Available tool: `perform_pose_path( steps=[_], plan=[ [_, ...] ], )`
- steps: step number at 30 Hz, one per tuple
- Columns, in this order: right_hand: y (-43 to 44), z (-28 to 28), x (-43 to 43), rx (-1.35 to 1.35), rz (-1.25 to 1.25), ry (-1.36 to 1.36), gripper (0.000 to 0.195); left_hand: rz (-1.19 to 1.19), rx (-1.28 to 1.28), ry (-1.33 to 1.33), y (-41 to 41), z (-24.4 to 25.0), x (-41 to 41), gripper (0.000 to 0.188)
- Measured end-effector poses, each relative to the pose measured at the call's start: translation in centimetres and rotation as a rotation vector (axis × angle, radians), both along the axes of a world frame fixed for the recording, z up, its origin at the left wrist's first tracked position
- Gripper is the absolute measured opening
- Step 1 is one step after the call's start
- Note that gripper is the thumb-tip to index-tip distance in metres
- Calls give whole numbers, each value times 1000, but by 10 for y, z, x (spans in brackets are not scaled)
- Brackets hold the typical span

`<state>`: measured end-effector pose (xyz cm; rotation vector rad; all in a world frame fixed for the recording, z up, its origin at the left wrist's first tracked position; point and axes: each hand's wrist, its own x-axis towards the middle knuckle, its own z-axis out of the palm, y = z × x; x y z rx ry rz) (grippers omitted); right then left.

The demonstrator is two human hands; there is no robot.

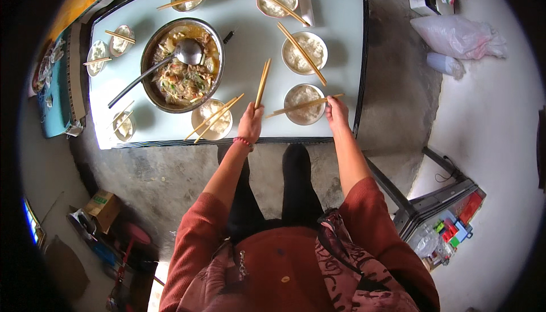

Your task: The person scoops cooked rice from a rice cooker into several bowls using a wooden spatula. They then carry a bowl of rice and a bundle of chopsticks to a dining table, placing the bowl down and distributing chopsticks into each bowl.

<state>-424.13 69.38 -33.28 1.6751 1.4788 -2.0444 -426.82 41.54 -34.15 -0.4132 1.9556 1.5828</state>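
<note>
My left hand (251,121) is closed around the lower end of a bundle of wooden chopsticks (263,79), which points away from me over the table (251,43). With its fingertips, my right hand (336,111) grips the right end of a pair of chopsticks (281,110) lying across a bowl of rice (303,118). Just left of my left hand stands another bowl of rice (217,128) with chopsticks on top. Beyond the right-hand bowl is a further rice bowl (318,54), also with chopsticks across it.
A large metal basin (147,94) of stew with a ladle (140,79) stands on the left. More rice bowls with chopsticks line the far and left sides. A white roll (306,10) lies by the far bowl (258,5). Right of the table, plastic bags (458,37) rest near the wall.
</note>
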Motion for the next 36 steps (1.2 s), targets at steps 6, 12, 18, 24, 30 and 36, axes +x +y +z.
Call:
perform_pose_path(
  steps=[6,12,18,24,30,36],
  plan=[
    [9,-30,17,63,18,93,15,-93,-361,-67,49,13,-54,34],
    [24,-17,44,47,-54,27,43,-129,-581,-85,76,-15,-85,29],
    [47,22,96,43,-120,-165,37,-206,-767,-108,87,-37,-100,39],
    [69,47,168,-59,144,-233,33,-181,-700,219,100,17,-70,64],
    [60,81,304,9,822,-275,40,-259,-432,375,33,111,52,45],
    [97,121,271,-12,1022,-296,34,-60,-509,-394,-116,43,323,36]
  ],
)
